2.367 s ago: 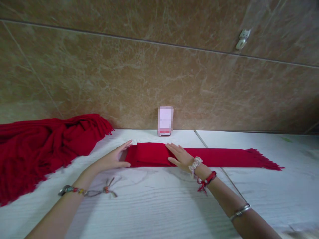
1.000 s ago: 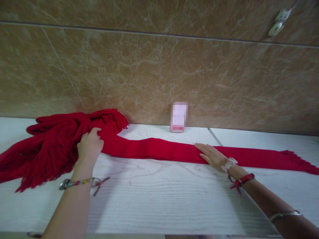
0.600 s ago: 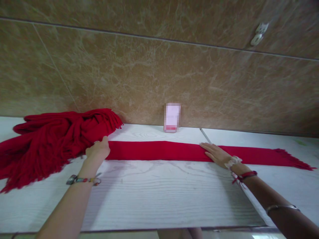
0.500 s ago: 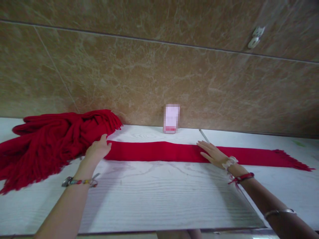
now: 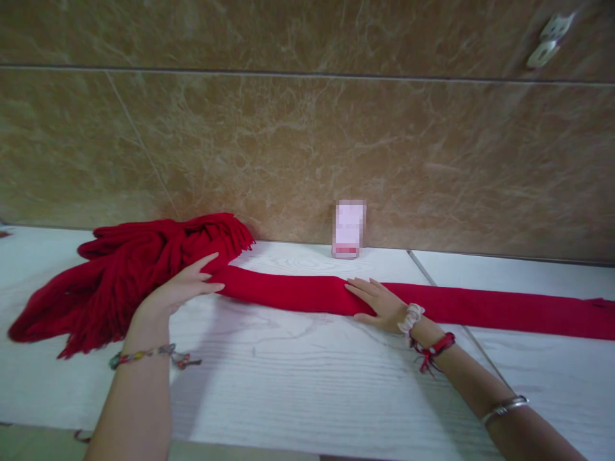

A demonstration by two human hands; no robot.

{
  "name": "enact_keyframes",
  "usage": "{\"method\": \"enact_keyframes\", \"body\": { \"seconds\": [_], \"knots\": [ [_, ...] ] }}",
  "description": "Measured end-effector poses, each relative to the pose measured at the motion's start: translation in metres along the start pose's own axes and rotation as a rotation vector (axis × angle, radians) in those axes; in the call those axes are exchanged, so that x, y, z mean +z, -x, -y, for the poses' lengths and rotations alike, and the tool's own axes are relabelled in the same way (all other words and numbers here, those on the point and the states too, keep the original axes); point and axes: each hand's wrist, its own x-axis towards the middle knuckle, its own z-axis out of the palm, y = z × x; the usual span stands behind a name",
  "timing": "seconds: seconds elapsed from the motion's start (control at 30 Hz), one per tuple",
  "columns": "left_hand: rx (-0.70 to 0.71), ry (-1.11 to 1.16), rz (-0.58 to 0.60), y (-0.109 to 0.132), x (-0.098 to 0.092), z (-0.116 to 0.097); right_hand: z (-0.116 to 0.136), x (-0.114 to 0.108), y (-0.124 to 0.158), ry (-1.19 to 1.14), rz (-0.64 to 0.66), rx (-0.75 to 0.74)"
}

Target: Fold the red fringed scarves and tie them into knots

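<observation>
Where the flat red scarf (image 5: 298, 293) met the bunched red cloth (image 5: 144, 256), we saw the left hand (image 5: 177, 291) at the scarf's end, fingers and thumb spread apart, red fabric showing between them, nothing pinched. Right hand (image 5: 382, 304): palm down over the scarf farther along, fingers extended and resting on the fabric without gripping it.

Scarf ran lengthwise on the white tabletop (image 5: 288, 371), bending back slightly at its left end and passing out of our view at the right. Bunched cloth sat rumpled on the left, its fringe trailing onto the wood at two corners. Behind the scarf and apart from it, we noted a phone (image 5: 349, 230), screen pixelated, upright beside the wall (image 5: 288, 147).

Edges: between scarf and wall we had a narrow band of tabletop; between scarf and the near edge (image 5: 216, 443), a much broader one. A seam (image 5: 487, 358) crossed the tabletop at a slant, passing under the scarf just beyond the right hand.
</observation>
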Motion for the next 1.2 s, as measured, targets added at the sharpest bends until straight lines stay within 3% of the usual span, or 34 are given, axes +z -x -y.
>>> {"method": "enact_keyframes", "body": {
  "seconds": [0.1,0.23,0.5,0.63,0.83,1.03,1.2],
  "knots": [
    [-0.094,0.047,0.07,0.0,0.0,-0.001,0.0,-0.001,0.001,0.003,0.032,0.014],
    [-0.003,0.104,0.1,-0.004,0.005,0.003,0.001,-0.002,-0.001,-0.004,0.038,0.026],
    [0.178,0.132,-0.038,-0.022,0.018,0.013,-0.001,0.001,-0.001,-0.025,-0.019,0.028],
    [0.201,0.07,-0.111,-0.028,0.027,0.015,0.001,-0.001,-0.002,-0.001,-0.01,0.04],
    [0.209,0.026,-0.13,-0.031,0.035,0.015,0.004,-0.002,-0.002,-0.016,-0.023,0.057],
    [0.232,-0.001,-0.154,-0.033,0.034,0.016,0.002,-0.001,-0.001,0.001,-0.023,0.055],
    [0.184,-0.133,-0.198,-0.026,0.018,0.012,0.0,0.002,-0.001,0.033,-0.028,0.038]
  ]
}}
